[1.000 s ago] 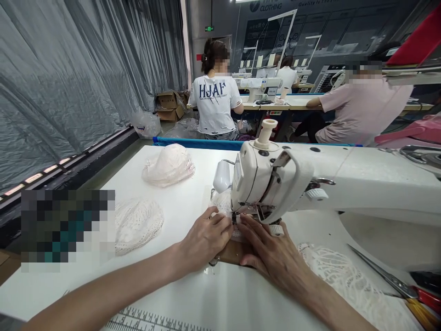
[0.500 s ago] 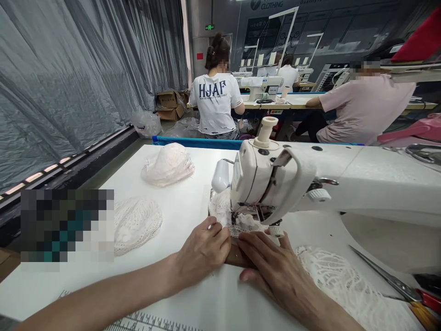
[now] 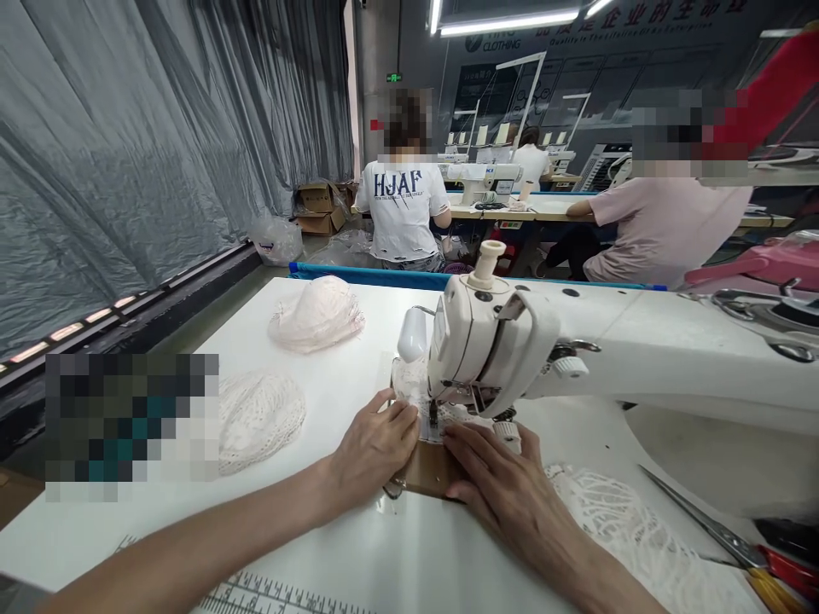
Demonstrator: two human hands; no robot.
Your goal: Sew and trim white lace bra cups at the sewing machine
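Note:
A white sewing machine [image 3: 537,333] stands in front of me, its presser foot [image 3: 433,416] down at a piece of white lace fabric [image 3: 410,379]. My left hand [image 3: 379,439] is at the left of the foot, fingers curled and closed on the near edge of the lace. On the right, my right hand [image 3: 505,477] lies flat with fingers stretched forward over the lace, close to the foot. Between both hands a brown plate [image 3: 430,471] shows in the table top. The fingertips and part of the lace are hidden under the hands and machine head.
Two pale lace pieces, a domed one [image 3: 320,315] and a flat one [image 3: 265,422], lie left. More white lace [image 3: 620,512] and scissors [image 3: 710,520] lie right. A printed ruler scale [image 3: 269,593] marks the near edge. Other people [image 3: 403,209] sit at machines beyond.
My hands have moved slightly apart, so more of the brown plate shows between them. The left hand has shifted a little left. The camera view has tilted up somewhat.

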